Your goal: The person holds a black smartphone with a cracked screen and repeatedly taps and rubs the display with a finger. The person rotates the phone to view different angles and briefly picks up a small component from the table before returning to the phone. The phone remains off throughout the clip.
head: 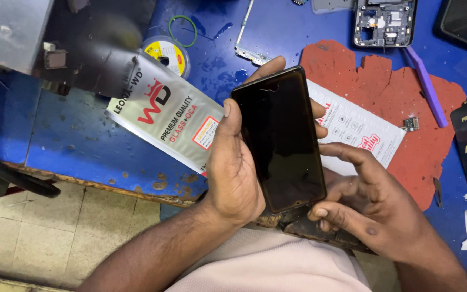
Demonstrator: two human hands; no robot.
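Blue table (82, 135), worn at its near edge, carries a red mat (406, 157) beyond the fingers. A silver foil packet (163, 113) lies just left of the left hand (233, 173), whose fingers are closed around a black smartphone (279, 138), thumb on its left edge, screen up. The right hand (374, 211) has its fingers loosely curled, fingertips touching the phone's lower right edge. A purple pry tool (425, 86) lies farther right.

a phone repair workshop: stripped phone frame (384, 22), purple pry tool (426, 86), stained blue workbench (71, 135).
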